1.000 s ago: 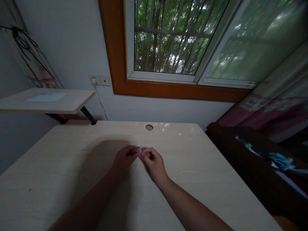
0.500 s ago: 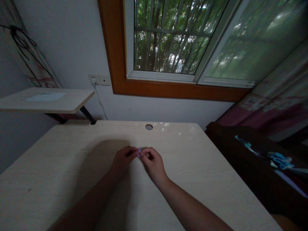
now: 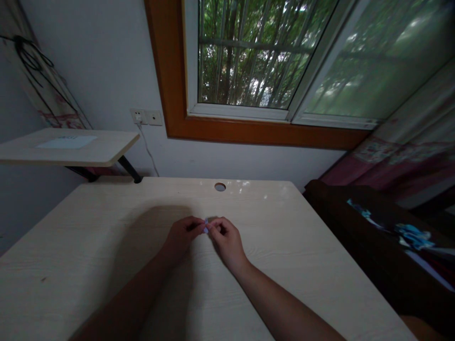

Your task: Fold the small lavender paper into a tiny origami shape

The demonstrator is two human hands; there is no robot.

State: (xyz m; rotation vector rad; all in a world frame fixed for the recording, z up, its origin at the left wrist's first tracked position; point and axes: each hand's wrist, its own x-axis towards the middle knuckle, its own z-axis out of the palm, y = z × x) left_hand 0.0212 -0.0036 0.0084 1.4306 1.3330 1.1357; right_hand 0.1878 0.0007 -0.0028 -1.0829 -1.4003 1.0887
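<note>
My left hand [image 3: 183, 234] and my right hand [image 3: 226, 241] meet at the middle of a pale wooden desk [image 3: 106, 246]. Both are closed in a pinch on one tiny pale bluish object [image 3: 205, 225] held between their fingertips, just above the desk top. The object is too small and dim to name. Both forearms reach in from the bottom edge of the view.
A round cable hole [image 3: 220, 186] sits near the desk's far edge. A small side table [image 3: 71, 147] stands at the left. A wall socket [image 3: 146, 117] with a cable is behind it. A dark bed frame [image 3: 355, 222] borders the desk's right side, under a window [image 3: 256, 61].
The hands keep their pinch on the small object and stay in place. Only the view shifts very slightly.
</note>
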